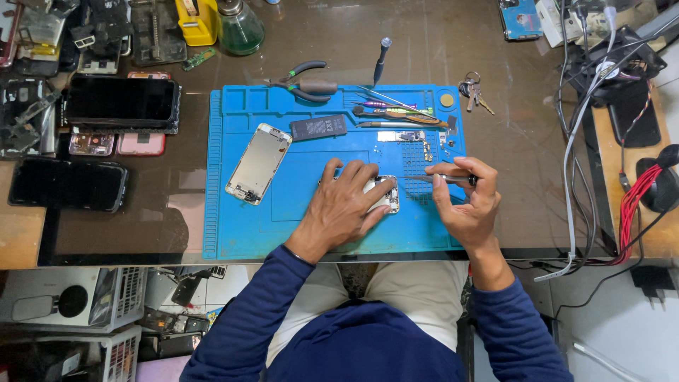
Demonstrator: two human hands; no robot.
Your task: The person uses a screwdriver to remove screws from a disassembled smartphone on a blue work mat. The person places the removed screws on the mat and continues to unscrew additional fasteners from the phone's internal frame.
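Silver phone body (385,194) mostly under left hand (346,205)

Centre of frame: we see the left hand (344,205) pressed flat over an opened phone body (385,194) on the blue work mat (240,226). The right hand (467,201) grips a slim metal tool (442,178), tip pointing left toward the phone. A detached screen (259,163) lies left of centre, tilted; a black battery (319,127) above it. Pliers (304,83) rest at the mat's upper edge. The dark surface (523,134) carries keys (474,92) upper right.
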